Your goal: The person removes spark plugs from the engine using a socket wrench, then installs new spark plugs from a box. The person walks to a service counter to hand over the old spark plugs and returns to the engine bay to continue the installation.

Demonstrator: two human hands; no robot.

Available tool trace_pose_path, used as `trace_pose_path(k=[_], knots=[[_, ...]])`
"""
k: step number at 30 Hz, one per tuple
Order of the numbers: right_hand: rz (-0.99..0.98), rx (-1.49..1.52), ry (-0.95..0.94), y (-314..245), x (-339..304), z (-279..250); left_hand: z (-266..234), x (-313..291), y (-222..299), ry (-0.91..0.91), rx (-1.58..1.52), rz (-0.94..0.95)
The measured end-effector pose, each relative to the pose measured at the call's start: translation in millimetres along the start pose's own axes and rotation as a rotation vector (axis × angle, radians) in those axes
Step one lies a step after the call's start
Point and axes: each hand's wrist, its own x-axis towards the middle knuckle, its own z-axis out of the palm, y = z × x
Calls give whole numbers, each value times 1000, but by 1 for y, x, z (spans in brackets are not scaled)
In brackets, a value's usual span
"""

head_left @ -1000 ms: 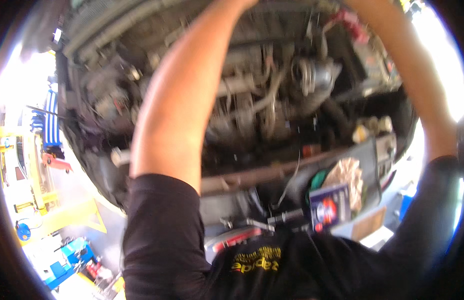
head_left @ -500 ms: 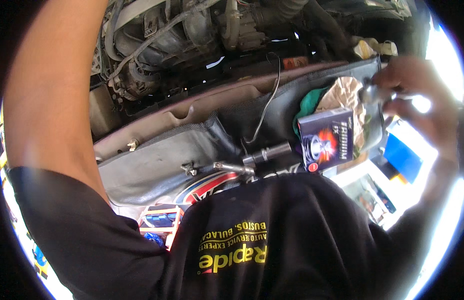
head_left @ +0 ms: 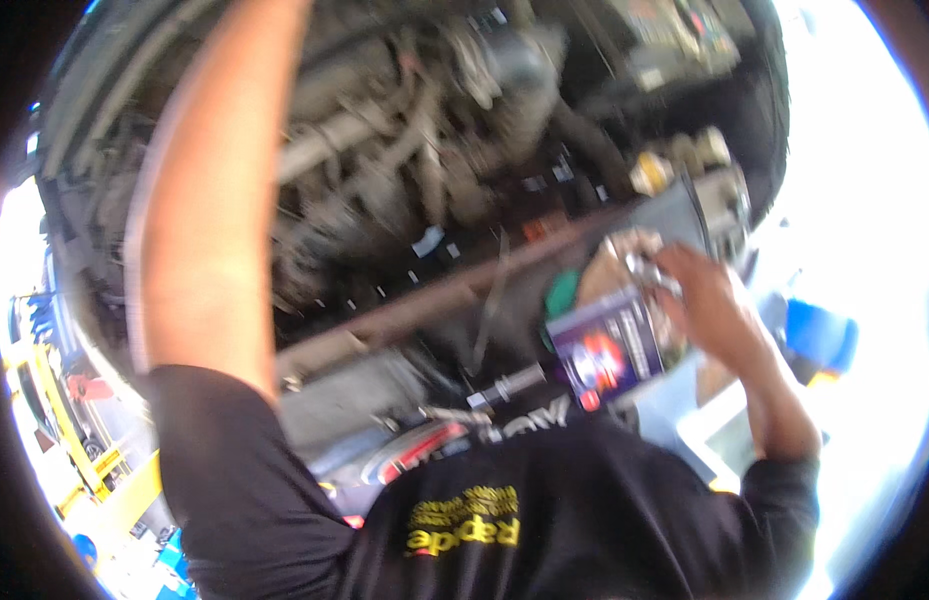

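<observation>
My left arm [head_left: 204, 240] reaches up over the engine bay, and its hand is outside the top edge. My right hand [head_left: 699, 290] is closed on a small silvery metal piece [head_left: 649, 272], whose kind is blurred. It hovers at the right side of a dark box [head_left: 604, 350] printed with a glowing picture. Crumpled brown paper [head_left: 609, 270] and a green cloth [head_left: 561, 295] show behind the box. To the left, a long metal socket [head_left: 509, 385] and a ratchet handle [head_left: 452, 414] lie on the dark fender cover [head_left: 354, 400].
The greasy engine [head_left: 414, 150] fills the upper middle, with a yellowish cap [head_left: 649, 173] at its right. The car's front edge [head_left: 384, 325] crosses below it. A blue object [head_left: 822, 335] stands to the right, and yellow equipment [head_left: 44, 400] is far left.
The whole view has shifted and blurred, showing more of the engine bay. My right hand has come inward from the right, close to the box, with the metal piece still in it.
</observation>
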Motion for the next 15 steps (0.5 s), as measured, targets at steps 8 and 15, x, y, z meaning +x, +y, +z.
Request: trace_pose_path(k=[8,15], knots=[[-306,-443,10,-41,120,-121,20,16,-75,-174,-332,31],[-186,-462,478,-115,383,-153,45,14,-65,-39,-205,-7]])
